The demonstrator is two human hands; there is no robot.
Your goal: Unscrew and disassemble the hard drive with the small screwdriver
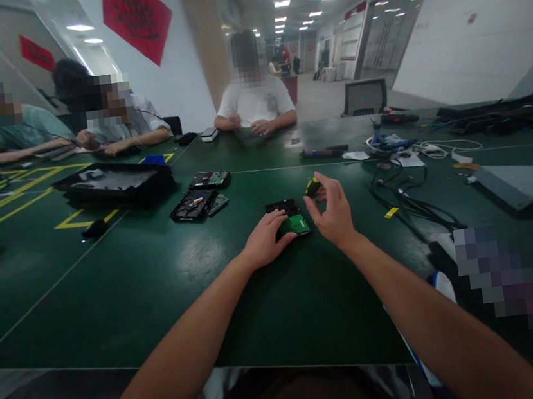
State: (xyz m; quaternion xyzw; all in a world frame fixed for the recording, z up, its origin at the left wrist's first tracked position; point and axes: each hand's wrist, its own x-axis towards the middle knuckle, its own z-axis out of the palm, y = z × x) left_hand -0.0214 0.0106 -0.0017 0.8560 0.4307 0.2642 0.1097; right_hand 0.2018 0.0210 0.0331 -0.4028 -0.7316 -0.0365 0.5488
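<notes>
A black hard drive (287, 206) with a green circuit board (297, 224) facing up lies flat on the table in front of me. My left hand (267, 238) grips its left side, the fingers over the far part and the thumb along the near edge. Just right of the drive, my right hand (333, 207) is closed around the yellow-and-black handle of a screwdriver (313, 186). The shaft and tip of the screwdriver cannot be made out.
Opened drive parts (194, 205) and another drive (209, 179) lie to the left, near a black tray (113, 182). Cables (412, 198) and a grey metal box (527, 184) are at right. Across the green table (161, 290) sit several people, one directly opposite (254, 100).
</notes>
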